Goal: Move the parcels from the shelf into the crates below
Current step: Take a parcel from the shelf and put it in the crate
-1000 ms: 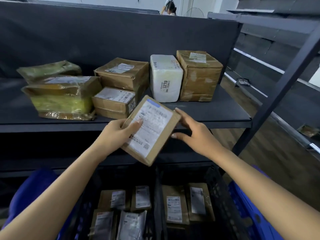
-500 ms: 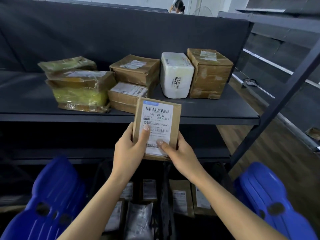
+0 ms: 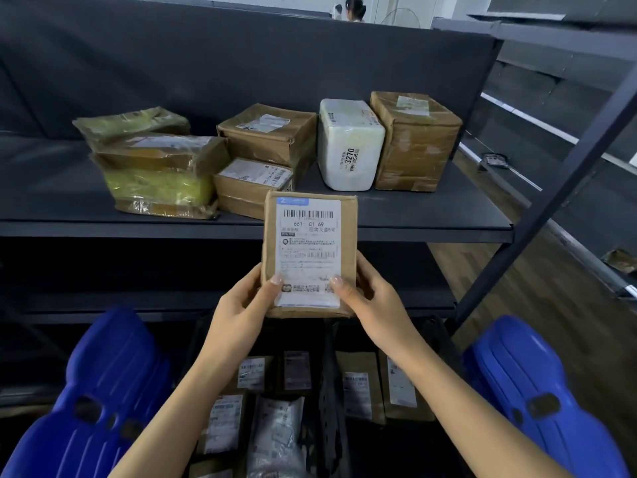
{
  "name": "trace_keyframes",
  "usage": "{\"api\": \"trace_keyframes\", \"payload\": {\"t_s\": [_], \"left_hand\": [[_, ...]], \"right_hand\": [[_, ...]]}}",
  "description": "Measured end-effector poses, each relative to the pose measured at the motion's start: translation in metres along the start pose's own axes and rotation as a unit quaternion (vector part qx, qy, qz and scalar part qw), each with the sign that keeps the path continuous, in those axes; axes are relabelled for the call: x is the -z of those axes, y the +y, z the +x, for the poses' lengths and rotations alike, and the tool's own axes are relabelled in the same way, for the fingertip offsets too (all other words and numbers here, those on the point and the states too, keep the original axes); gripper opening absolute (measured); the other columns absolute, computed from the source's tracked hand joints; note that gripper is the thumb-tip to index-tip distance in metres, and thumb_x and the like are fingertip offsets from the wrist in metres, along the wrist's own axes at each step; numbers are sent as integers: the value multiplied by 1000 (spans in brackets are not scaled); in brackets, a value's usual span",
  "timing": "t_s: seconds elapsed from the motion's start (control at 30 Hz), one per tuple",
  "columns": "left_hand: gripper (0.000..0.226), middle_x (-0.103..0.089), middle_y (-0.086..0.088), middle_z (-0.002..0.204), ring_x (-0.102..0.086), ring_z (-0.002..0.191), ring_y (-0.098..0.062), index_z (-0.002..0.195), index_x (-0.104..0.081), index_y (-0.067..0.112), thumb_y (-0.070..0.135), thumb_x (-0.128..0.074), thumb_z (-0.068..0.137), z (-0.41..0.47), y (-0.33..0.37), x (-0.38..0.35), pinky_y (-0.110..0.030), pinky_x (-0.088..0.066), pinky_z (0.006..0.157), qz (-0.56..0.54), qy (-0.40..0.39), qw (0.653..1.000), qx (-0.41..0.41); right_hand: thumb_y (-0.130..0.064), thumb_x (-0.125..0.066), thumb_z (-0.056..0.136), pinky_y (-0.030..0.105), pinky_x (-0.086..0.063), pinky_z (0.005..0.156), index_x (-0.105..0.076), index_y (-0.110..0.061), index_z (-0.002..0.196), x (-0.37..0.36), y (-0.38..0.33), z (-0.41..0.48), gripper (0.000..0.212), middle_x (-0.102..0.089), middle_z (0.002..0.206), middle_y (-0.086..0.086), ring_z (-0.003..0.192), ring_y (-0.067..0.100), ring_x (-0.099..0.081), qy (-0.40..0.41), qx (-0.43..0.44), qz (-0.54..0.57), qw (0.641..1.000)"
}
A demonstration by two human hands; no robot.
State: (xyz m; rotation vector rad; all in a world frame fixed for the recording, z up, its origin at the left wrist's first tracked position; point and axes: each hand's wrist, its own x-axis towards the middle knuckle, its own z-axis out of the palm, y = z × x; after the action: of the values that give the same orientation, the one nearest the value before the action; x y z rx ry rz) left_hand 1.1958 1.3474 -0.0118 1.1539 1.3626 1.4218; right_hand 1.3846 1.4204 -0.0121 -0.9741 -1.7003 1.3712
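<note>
A small brown cardboard parcel [image 3: 308, 253] with a white barcode label is held upright in front of the shelf edge, label facing me. My left hand [image 3: 241, 305] grips its lower left side, thumb on the label. My right hand [image 3: 372, 301] grips its lower right side, thumb on the label too. On the dark shelf [image 3: 413, 219] behind lie several more parcels: a yellow-wrapped one [image 3: 158, 181], two stacked brown boxes [image 3: 265, 139], a white one [image 3: 348, 146] and a tall brown box [image 3: 413, 143]. Below, two black crates [image 3: 327, 408] hold several labelled parcels.
Blue plastic shapes stand at the lower left [image 3: 96, 391] and lower right [image 3: 527, 391] of the crates. A slanted metal shelf post [image 3: 551, 188] runs down the right. A wooden floor aisle [image 3: 517, 277] lies beyond it. A person stands far behind the shelf [image 3: 355, 8].
The parcel has turned from tilted to upright with its label facing me. Both hands shifted to its lower edge, and my view pulled back a little.
</note>
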Motion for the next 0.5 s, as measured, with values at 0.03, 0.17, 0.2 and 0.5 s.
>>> {"api": "trace_keyframes", "payload": {"t_s": [0.03,0.17,0.2,0.5], "left_hand": [[45,-72,9,112,-66,106,-10,124,-63,28,52,-59,86,0,1,1,-32,-49,94,-11,9,1000,5],[49,-72,7,112,-66,108,-12,123,-64,26,53,-56,83,0,-1,0,-40,-46,100,-24,14,1000,15],[50,-71,7,113,-66,108,-11,123,-64,26,54,-57,83,-1,-2,0,-40,-46,101,-22,11,1000,17],[54,-71,12,112,-65,108,-7,125,-62,30,61,-59,81,-8,-27,5,-38,-45,101,-3,11,999,38]], "right_hand": [[-63,-65,71,19,-46,100,-33,-35,147,0,2,-1,87,-57,133,-21,121,-4,-54,-5,-10,9,1000],[-65,-64,75,9,-42,96,-35,-39,146,-5,8,-6,81,-57,129,-29,119,-10,-51,-49,-28,-7,998],[-64,-63,76,4,-41,91,-38,-40,143,-7,9,-7,76,-58,126,-30,117,-11,-53,-51,-28,-9,998],[-61,-61,81,-1,-39,84,-48,-40,137,-17,28,-13,62,-63,117,-30,111,-11,-56,-34,-62,-14,997]]}}
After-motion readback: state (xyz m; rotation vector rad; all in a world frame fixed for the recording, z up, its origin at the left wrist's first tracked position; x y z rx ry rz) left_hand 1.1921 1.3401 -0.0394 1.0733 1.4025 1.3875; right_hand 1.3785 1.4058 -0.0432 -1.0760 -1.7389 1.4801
